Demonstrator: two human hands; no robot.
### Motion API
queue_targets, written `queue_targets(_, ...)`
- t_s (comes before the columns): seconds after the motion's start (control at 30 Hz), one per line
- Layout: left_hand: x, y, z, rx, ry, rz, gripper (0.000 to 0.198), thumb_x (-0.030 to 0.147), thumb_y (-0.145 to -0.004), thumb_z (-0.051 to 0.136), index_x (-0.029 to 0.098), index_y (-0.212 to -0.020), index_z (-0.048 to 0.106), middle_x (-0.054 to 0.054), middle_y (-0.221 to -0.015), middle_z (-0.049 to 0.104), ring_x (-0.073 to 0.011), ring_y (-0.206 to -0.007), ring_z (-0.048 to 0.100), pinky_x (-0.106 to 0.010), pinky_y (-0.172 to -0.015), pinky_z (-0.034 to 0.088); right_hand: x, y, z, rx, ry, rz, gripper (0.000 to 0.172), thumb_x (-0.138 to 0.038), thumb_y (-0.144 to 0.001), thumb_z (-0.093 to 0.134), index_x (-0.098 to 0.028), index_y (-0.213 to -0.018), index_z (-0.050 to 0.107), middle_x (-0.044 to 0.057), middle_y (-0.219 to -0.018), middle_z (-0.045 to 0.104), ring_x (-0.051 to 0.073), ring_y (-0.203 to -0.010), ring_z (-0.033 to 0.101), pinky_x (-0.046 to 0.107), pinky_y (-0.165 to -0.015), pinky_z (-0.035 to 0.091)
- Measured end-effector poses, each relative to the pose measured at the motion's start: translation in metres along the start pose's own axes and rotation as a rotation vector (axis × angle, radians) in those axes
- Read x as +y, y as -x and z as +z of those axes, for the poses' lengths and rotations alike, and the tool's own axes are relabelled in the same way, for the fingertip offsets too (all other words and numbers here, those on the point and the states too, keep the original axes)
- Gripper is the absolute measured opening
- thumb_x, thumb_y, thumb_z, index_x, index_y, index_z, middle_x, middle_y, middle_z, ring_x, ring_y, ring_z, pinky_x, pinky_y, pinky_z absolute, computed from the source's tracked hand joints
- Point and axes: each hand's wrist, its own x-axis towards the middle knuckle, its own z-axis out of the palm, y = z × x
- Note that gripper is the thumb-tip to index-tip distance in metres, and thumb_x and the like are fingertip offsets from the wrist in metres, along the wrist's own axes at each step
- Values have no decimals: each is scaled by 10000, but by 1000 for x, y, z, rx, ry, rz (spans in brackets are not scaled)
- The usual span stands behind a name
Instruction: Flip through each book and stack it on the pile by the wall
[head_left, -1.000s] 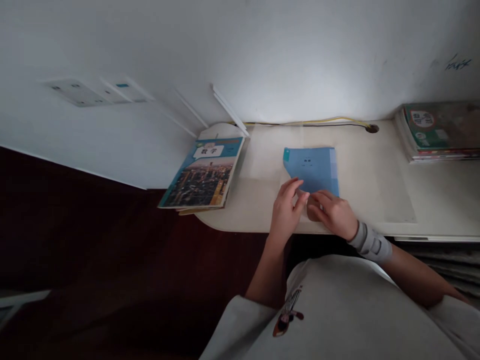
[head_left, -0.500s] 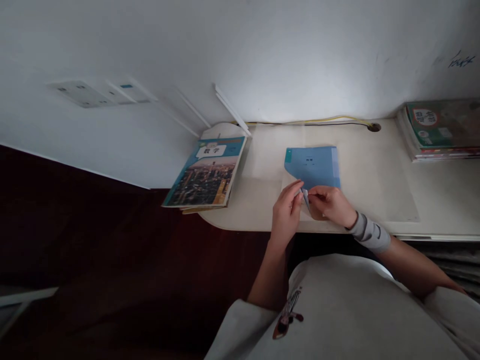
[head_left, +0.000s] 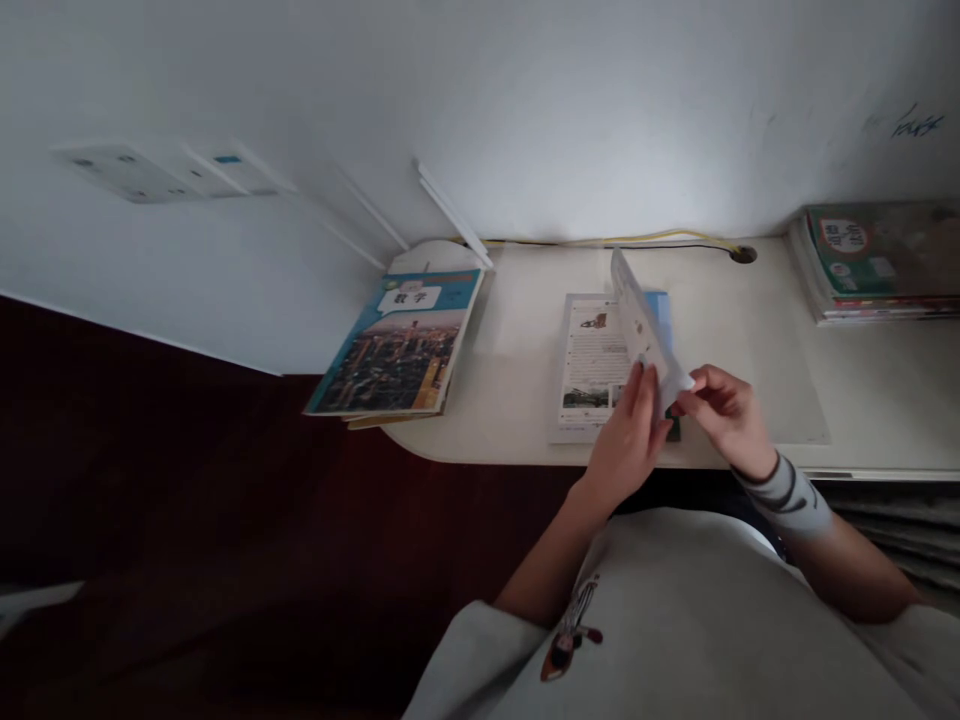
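Observation:
A thin book (head_left: 591, 352) lies opened on the desk, its left page printed with text and small pictures. Its raised pages (head_left: 643, 325) stand nearly upright, and a strip of blue cover (head_left: 660, 308) shows behind them. My left hand (head_left: 624, 437) holds the lower part of these pages, fingers on the left face and the thumb near the bottom edge. At their lower right corner, my right hand (head_left: 721, 412) pinches the pages between thumb and fingers. A grey band is round the right wrist.
At the desk's left end, a mathematics textbook (head_left: 401, 345) lies on other books and overhangs the edge. A stack of books (head_left: 874, 265) stands at the right. Yellow and black cables (head_left: 660, 238) run along the wall to a hole in the white desk (head_left: 480, 425).
The book has gone from its blue front showing, corner lifted, to lying opened with printed pages visible. Both hands have moved right with the lifted pages.

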Motion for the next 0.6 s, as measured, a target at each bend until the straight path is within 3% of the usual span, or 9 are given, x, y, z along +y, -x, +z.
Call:
queue_targets(0.13, 16, -16, 21, -47, -92, 218, 540, 130, -948, 322, 155, -1473, 199, -182, -1473, 383, -284, -1417, 250, -492, -1098, 365, -6, 8, -55, 113, 9, 65, 252, -428, -775, 665, -180, -795, 626, 12, -698, 655, 138, -658, 640, 260, -605, 550)
queue_targets(0.23, 21, -19, 28, -80, -143, 355, 522, 56, -921, 303, 137, -1436, 298, -170, -1444, 432, -276, -1409, 275, -484, -1103, 364, 0, 13, -94, 95, 1, 201, 332, -445, -765, 683, -176, -959, 673, 39, -835, 695, 164, -751, 669, 279, -636, 578)
queue_targets(0.33, 19, -17, 33, -87, -153, 419, 501, 28, -908, 295, 126, -1394, 369, -167, -1419, 464, -254, -1395, 312, -453, -1104, 373, 11, 13, -118, 71, -35, 323, 370, -465, -696, 740, -173, -919, 700, 33, -826, 697, 158, -727, 658, 272, -624, 582)
queue_targets(0.47, 18, -13, 32, -29, -108, 407, 452, 100, -932, 361, 141, -1381, 381, -164, -1378, 507, -240, -1358, 385, -434, -1081, 407, 17, 6, -124, 2, -46, 378, 354, -500, -642, 766, -163, -723, 694, 7, -688, 662, 126, -619, 613, 259, -599, 563)
queue_targets(0.6, 24, -12, 21, 38, -5, 269, 558, 326, -924, 495, 187, -1429, 304, -158, -1374, 512, -250, -1319, 439, -426, -1050, 436, 4, -2, -104, -69, 59, 250, 390, -518, -678, 734, -163, -570, 615, -18, -526, 589, 79, -495, 511, 202, -498, 456)
